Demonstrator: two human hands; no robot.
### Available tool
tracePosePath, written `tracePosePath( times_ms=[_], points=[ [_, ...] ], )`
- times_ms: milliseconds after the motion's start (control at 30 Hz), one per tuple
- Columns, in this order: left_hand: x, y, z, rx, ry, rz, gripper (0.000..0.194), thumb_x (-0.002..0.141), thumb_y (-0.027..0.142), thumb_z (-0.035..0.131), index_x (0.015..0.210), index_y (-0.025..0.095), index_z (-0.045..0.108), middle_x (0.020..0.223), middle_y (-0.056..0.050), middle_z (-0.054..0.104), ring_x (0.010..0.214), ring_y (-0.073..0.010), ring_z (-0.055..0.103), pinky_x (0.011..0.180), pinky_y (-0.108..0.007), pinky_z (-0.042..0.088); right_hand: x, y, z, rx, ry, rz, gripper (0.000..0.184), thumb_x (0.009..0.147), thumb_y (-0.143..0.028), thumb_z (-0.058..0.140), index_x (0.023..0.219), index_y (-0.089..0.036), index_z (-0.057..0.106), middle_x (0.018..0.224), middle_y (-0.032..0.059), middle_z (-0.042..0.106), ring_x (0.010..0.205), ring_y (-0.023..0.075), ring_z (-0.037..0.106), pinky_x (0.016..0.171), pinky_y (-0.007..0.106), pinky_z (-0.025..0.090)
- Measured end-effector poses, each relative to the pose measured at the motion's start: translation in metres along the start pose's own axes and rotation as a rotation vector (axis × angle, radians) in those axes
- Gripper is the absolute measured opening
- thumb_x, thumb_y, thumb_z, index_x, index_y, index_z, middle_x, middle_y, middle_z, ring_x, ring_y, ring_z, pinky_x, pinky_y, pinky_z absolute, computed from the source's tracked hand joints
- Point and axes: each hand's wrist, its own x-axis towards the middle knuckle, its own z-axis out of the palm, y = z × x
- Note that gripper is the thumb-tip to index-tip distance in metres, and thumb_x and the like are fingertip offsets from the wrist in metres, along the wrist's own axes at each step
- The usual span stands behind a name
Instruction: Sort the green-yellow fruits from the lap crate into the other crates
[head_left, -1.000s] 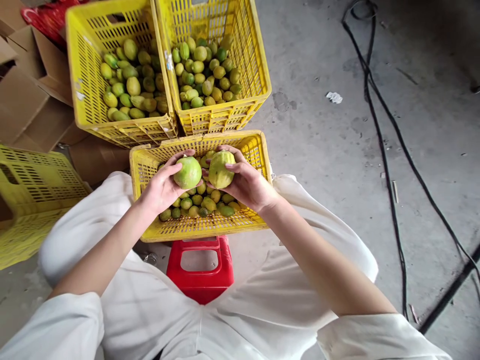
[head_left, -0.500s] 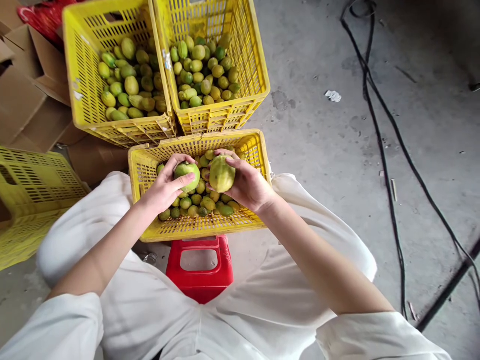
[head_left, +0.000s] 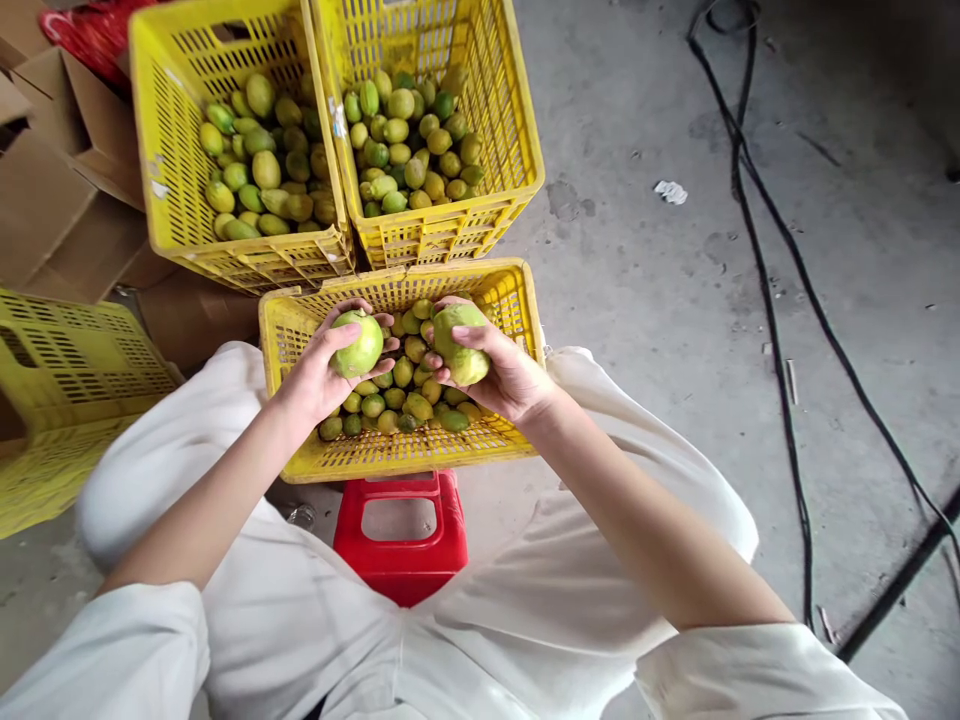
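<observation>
My left hand [head_left: 319, 372] is closed round a round green fruit [head_left: 358, 343]. My right hand [head_left: 504, 375] grips a larger yellow-green fruit [head_left: 459, 342]. Both hands hover over the near yellow crate [head_left: 517, 300], which sits on a red stool [head_left: 400, 540] between my knees and holds several small green and yellow fruits [head_left: 397, 400]. The two held fruits are a short gap apart.
Two more yellow crates of fruit stand beyond, one at the left [head_left: 161, 150] and one at the right [head_left: 517, 130]. An upturned yellow crate [head_left: 67, 370] and cardboard boxes [head_left: 52, 200] lie at the left. Black cables [head_left: 772, 290] run across the concrete floor at the right.
Both hands have turned their fruits and drawn slightly apart. The right fruit now lies more on its side, lower over the crate.
</observation>
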Motion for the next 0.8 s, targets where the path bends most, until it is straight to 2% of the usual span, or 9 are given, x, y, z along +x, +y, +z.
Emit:
tracePosePath(
  times_ms=[100,167,333,433,533,633,700,800],
  points=[
    [0.003,0.002,0.001,0.032,-0.016,0.011,0.035,0.067,0.033,0.088,0.094,0.022,0.069,0.092,-0.001,0.073,0.075,-0.0155,0.071,0.060,-0.022,0.058,0.002,0.001,0.000,-0.047,0.036,-0.017,0.050,0.066,-0.028,0.091,0.106,-0.029,0.061,0.088,-0.0036,0.069,0.070,0.0139,0.068,0.059,0.025,0.060],
    [0.004,0.004,0.002,0.029,0.017,0.035,0.029,0.071,0.033,0.086,0.091,0.022,0.068,0.089,-0.001,0.073,0.077,-0.0166,0.072,0.060,-0.022,0.058,0.005,0.001,-0.002,-0.068,0.060,-0.041,0.048,0.069,-0.034,0.089,0.107,-0.028,0.060,0.092,-0.0016,0.072,0.076,0.0168,0.071,0.064,0.028,0.063],
    [0.004,0.009,0.007,-0.084,0.176,-0.004,0.020,0.085,0.033,0.068,0.099,0.019,0.066,0.096,-0.006,0.075,0.095,-0.0245,0.077,0.080,-0.034,0.065,0.006,-0.004,-0.003,-0.023,0.031,-0.063,0.036,0.075,-0.041,0.073,0.104,-0.024,0.059,0.097,0.0069,0.076,0.096,0.0294,0.076,0.073,0.041,0.067],
    [0.004,0.010,0.007,-0.100,0.203,-0.002,0.019,0.090,0.034,0.064,0.101,0.019,0.065,0.100,-0.007,0.077,0.095,-0.0231,0.077,0.079,-0.032,0.065,0.002,-0.006,-0.001,-0.023,-0.002,-0.055,0.036,0.079,-0.046,0.072,0.105,-0.022,0.063,0.095,0.0078,0.076,0.089,0.0273,0.075,0.064,0.036,0.066],
    [0.005,0.010,0.007,-0.100,0.183,0.000,0.020,0.090,0.036,0.068,0.102,0.020,0.065,0.096,-0.006,0.076,0.086,-0.0201,0.077,0.070,-0.026,0.064,0.000,-0.007,-0.003,-0.030,-0.026,-0.017,0.038,0.085,-0.053,0.070,0.105,-0.020,0.066,0.090,0.0070,0.074,0.075,0.0212,0.072,0.052,0.027,0.059],
    [0.006,0.008,0.005,-0.104,0.161,-0.008,0.021,0.090,0.036,0.072,0.102,0.021,0.064,0.096,-0.005,0.076,0.085,-0.0199,0.077,0.068,-0.026,0.063,-0.001,-0.008,-0.004,-0.019,-0.027,0.015,0.038,0.087,-0.055,0.068,0.103,-0.020,0.067,0.083,0.0056,0.072,0.065,0.0178,0.066,0.046,0.024,0.053],
    [0.007,0.006,0.003,-0.105,0.166,-0.004,0.022,0.089,0.037,0.074,0.102,0.022,0.064,0.098,-0.005,0.075,0.089,-0.0210,0.077,0.070,-0.027,0.063,-0.003,-0.009,-0.003,-0.005,-0.015,0.038,0.036,0.088,-0.054,0.067,0.102,-0.021,0.068,0.084,0.0060,0.073,0.067,0.0189,0.068,0.049,0.026,0.057],
    [0.010,0.002,0.001,-0.088,0.189,0.001,0.023,0.089,0.036,0.076,0.102,0.023,0.062,0.100,-0.004,0.075,0.095,-0.0230,0.077,0.074,-0.030,0.064,-0.005,-0.010,0.001,0.024,-0.003,0.048,0.031,0.088,-0.047,0.064,0.104,-0.020,0.067,0.096,0.0082,0.077,0.085,0.0251,0.075,0.068,0.036,0.067]
  ],
)
